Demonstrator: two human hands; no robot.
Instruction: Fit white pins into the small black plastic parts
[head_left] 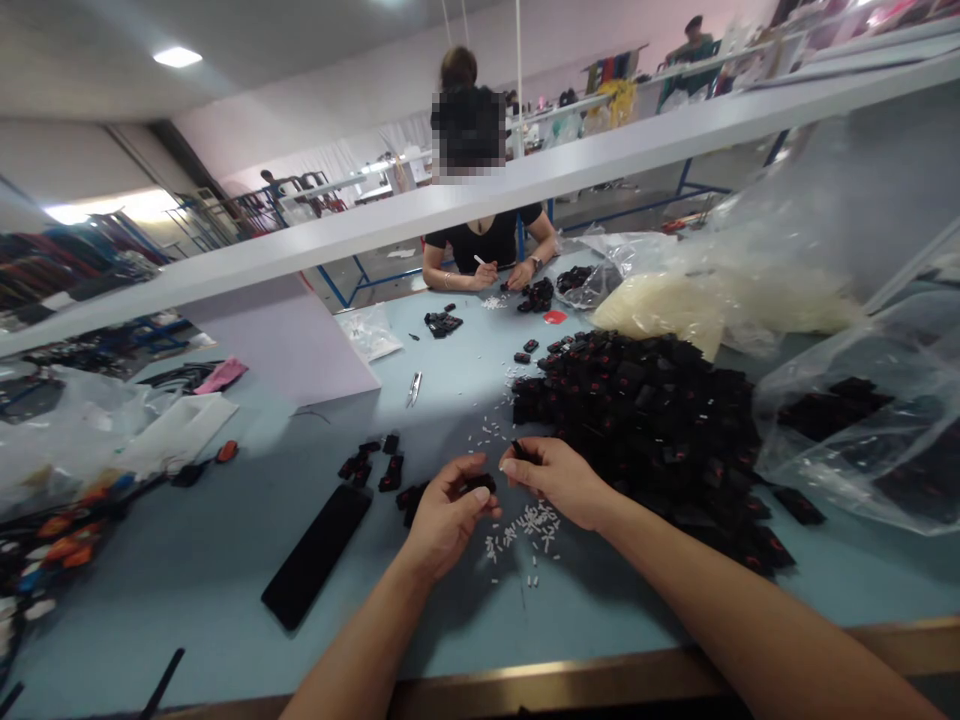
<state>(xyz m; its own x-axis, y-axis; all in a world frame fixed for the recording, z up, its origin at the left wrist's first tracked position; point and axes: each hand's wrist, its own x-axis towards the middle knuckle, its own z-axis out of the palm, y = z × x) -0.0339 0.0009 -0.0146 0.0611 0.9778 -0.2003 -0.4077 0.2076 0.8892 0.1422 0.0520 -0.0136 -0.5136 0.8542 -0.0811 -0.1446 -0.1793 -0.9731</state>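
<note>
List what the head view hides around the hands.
Head view:
The black piece in the left hand: fingers hide its shape.
The thin black item at the right hand: fingers hide most of it.
The lower pieces of the black heap: upper pieces bury them.
The white bits: too small to identify.

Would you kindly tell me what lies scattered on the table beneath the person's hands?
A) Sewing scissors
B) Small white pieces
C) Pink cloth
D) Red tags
B. Small white pieces lie on the pale blue table, right below the left hand and right hand.
</note>
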